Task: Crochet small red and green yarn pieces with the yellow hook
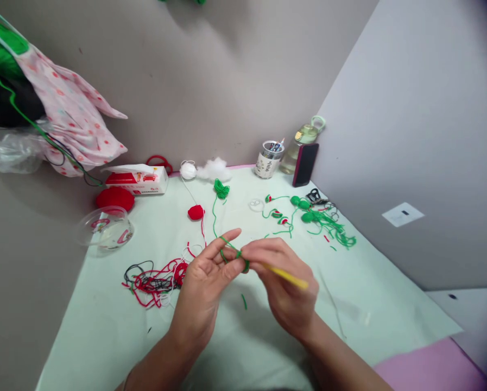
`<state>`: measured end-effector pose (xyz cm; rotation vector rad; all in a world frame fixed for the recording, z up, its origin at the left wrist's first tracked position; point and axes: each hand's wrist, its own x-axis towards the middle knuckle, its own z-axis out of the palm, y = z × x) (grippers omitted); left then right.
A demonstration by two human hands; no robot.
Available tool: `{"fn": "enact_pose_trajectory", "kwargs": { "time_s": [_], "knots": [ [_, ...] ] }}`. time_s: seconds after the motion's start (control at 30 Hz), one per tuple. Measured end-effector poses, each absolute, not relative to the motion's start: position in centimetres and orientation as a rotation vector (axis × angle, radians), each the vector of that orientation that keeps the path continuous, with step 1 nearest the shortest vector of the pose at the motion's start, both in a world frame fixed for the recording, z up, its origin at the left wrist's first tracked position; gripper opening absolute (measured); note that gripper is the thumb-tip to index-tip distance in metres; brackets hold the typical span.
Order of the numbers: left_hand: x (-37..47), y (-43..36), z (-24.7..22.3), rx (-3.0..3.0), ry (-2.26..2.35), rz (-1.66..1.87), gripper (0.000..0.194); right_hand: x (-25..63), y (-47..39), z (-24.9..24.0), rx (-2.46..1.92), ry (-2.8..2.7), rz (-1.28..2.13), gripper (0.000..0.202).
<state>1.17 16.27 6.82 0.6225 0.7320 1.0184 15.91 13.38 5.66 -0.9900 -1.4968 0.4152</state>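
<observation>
- Grip check, both hands?
- Left hand (204, 277): thumb and fingers pinched on a small green yarn piece (246, 266), index finger raised, green strand (215, 214) running over the fingers. Right hand (286, 296): fingers closed around a yellow tool (290, 277), fingertips up against the same piece. Tool's working end hidden.
- So where's the piece?
- Between the hands, above the middle of the surface (105, 347). Strand runs back to a green bundle (221, 189).
- Containers?
- Pen cup (266, 165), far side: holds a few pens (276, 145). Bottle (292, 153) just beside it, phone (305, 165) upright in front. Tissue box (153, 182) at back left, tissue poking out. Clear tub (119, 239) near it: red patches show, can't tell if print or contents.
- And the hanging bag?
- Pink dotted bag (72, 117), upper left; green yarn (2, 46) at its opening.
</observation>
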Motion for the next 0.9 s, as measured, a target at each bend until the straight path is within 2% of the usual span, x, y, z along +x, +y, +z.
{"fn": "enact_pose_trajectory", "kwargs": {
  "time_s": [0.07, 0.13, 0.33, 0.4, 0.77, 0.9],
  "knots": [
    [1.3, 16.3, 6.8, 0.533, 0.694, 0.981, 0.046, 16.0, 13.1, 5.4, -1.041, -1.638, 0.232, 0.034],
    [1.2, 16.5, 6.8, 0.455, 0.644, 0.926, 0.046, 16.2, 13.0, 5.4, -1.026, -1.651, 0.189, 0.036],
    [0.5, 17.0, 7.2, 0.44, 0.716, 0.965, 0.033, 16.9, 13.8, 6.6, -0.891, -1.108, 0.672, 0.017],
    [0.5, 16.9, 7.3, 0.525, 0.753, 1.007, 0.034, 16.8, 14.0, 6.8, -0.848, -1.069, 0.788, 0.016],
    [0.8, 16.4, 7.4, 0.739, 0.731, 0.958, 0.045, 16.6, 14.4, 6.4, -0.85, -1.124, 0.897, 0.016],
    [0.8, 16.5, 7.4, 0.752, 0.746, 1.014, 0.032, 16.9, 14.2, 6.3, -0.858, -1.148, 0.91, 0.017]
  ]
}}
